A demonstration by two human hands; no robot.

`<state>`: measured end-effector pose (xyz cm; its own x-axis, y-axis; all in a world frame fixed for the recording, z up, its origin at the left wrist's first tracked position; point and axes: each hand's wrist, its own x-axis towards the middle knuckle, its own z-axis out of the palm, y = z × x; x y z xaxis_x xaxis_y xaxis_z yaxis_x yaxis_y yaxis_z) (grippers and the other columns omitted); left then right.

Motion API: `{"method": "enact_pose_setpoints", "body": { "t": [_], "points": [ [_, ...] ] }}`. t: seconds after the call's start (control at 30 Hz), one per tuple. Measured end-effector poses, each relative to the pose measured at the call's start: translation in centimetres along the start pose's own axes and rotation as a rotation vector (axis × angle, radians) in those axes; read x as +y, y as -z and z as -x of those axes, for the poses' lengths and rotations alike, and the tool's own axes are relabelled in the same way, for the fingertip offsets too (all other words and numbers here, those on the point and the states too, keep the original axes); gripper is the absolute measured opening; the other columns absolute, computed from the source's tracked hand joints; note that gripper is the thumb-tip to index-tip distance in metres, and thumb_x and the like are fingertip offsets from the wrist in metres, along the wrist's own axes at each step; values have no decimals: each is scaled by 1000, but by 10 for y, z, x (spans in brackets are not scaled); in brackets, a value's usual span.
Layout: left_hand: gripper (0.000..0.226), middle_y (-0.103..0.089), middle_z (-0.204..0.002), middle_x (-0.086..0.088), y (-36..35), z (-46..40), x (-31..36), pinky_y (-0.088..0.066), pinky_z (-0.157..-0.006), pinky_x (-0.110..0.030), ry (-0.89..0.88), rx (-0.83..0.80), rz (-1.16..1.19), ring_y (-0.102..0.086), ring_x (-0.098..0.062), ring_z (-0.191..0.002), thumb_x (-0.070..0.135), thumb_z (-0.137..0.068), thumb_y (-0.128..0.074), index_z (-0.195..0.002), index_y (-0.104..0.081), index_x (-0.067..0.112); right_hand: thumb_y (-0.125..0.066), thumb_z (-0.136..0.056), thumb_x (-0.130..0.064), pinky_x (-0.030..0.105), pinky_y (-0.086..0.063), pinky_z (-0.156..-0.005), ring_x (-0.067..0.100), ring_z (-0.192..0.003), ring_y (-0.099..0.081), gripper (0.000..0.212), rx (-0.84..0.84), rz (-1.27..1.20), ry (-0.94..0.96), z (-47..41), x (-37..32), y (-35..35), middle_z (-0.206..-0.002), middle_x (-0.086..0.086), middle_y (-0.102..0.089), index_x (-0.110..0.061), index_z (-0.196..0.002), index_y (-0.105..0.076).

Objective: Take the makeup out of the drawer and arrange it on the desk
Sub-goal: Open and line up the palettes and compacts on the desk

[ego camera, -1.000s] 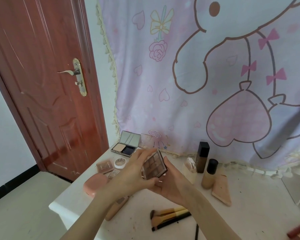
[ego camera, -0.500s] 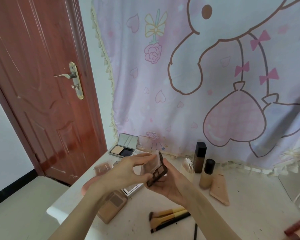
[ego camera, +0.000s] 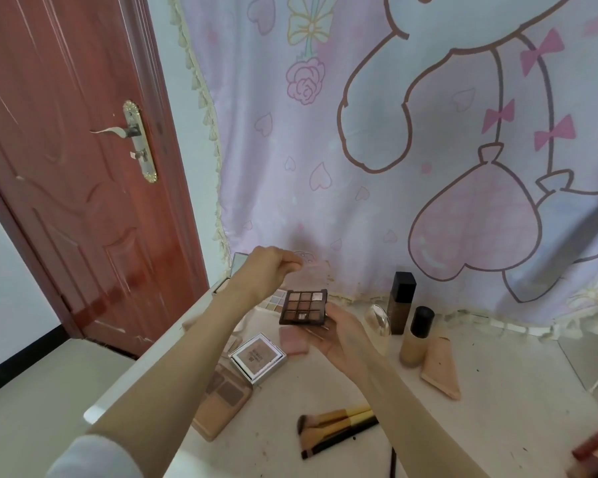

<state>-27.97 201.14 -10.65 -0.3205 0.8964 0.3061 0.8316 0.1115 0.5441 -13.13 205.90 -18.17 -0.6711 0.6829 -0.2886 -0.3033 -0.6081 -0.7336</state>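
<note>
Since a second ago we have opened the eyeshadow palette [ego camera: 304, 307]: our left hand [ego camera: 268, 269] now lifts its clear lid, fingers pinched. Our right hand [ego camera: 342, 334] cradles the base from below, fingers curled under it, above the desk [ego camera: 497, 426], near the bottles [ego camera: 399, 301].

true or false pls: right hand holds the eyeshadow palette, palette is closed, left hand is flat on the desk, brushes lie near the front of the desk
1. The right hand holds the eyeshadow palette: true.
2. The palette is closed: false, its nine pans show.
3. The left hand lies flat on the desk: false, it is raised above the palette with fingers curled.
4. The brushes lie near the desk's front: true.
</note>
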Motion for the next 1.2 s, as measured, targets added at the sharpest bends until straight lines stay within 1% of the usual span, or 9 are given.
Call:
{"method": "enact_pose_setpoints", "body": {
  "t": [0.1, 0.23, 0.33, 0.4, 0.47, 0.63, 0.8, 0.97, 1.2],
  "points": [
    [19, -69, -110, -5, -8, -18, -8, -35, -77, -6, 26, 2, 39, -62, -17, -100, 13, -90, -59, -104, -71, 11, -32, -98, -2, 33, -58, -67, 23, -78, -69, 30, 46, 50, 68, -13, -4, 0, -80, 12, -73, -5, -94, -62],
    [20, -67, -114, -4, -26, -36, -23, -34, -75, -2, 44, -11, 84, -60, -14, -95, 9, -91, -56, -106, -70, 10, -35, -98, -4, 33, -56, -67, 28, -92, -63, 23, 176, 99, 93, -35, -3, -1, -100, 19, -65, -1, -100, -58],
    [22, -65, -117, -5, -43, -47, -34, -30, -74, 5, 26, -26, 86, -54, -10, -94, 2, -91, -52, -106, -69, 7, -34, -95, 3, 39, -54, -75, 24, -84, -61, 31, 287, 180, 148, -52, 5, -2, -87, 11, -63, -9, -82, -59],
    [21, -66, -113, -4, -52, -53, -41, -32, -77, -2, 32, -26, 101, -55, -10, -95, 3, -92, -52, -105, -68, 7, -33, -93, 5, 43, -50, -87, 25, -86, -60, 34, 348, 267, 181, -63, 10, 0, -86, 8, -63, -11, -80, -60],
    [19, -68, -106, -4, -59, -58, -48, -35, -76, -8, 24, -25, 101, -56, -10, -88, 5, -91, -53, -101, -68, 9, -34, -93, 2, 39, -47, -95, 27, -99, -60, 30, 434, 418, 189, -73, 15, 4, -101, 10, -65, -6, -95, -62],
    [21, -66, -106, -1, -73, -69, -58, -39, -81, -12, -43, -42, 112, -59, -15, -93, -2, -87, -52, -96, -69, 7, -39, -94, -6, 23, -39, -84, 23, -109, -56, 36, 594, 671, 206, -84, 19, 10, -122, 8, -61, -11, -124, -57],
    [24, -64, -110, -6, -82, -82, -65, -45, -92, -32, -89, -54, 23, -58, -20, -101, -2, -85, -50, -98, -69, 5, -48, -91, -6, 20, -38, -78, 17, -95, -55, 24, 516, 820, 254, -82, 20, 11, -112, 8, -64, -9, -110, -61],
    [25, -65, -109, -6, -86, -89, -70, -44, -90, -39, -145, -35, -89, -55, -24, -105, 1, -87, -50, -99, -70, 8, -61, -84, -7, 35, -40, -103, 23, -115, -52, 36, 401, 949, 271, -77, 24, 10, -126, 10, -53, -6, -120, -56],
    [29, -65, -114, 2, -95, -98, -72, -21, -78, -31, -117, -26, -259, -45, -24, -113, 9, -90, -46, -103, -70, 19, -56, -74, 4, 30, -37, -101, 22, -116, -45, 50, 300, 1123, 385, -65, 25, 12, -123, 7, -48, -12, -122, -53]
  ]
}}
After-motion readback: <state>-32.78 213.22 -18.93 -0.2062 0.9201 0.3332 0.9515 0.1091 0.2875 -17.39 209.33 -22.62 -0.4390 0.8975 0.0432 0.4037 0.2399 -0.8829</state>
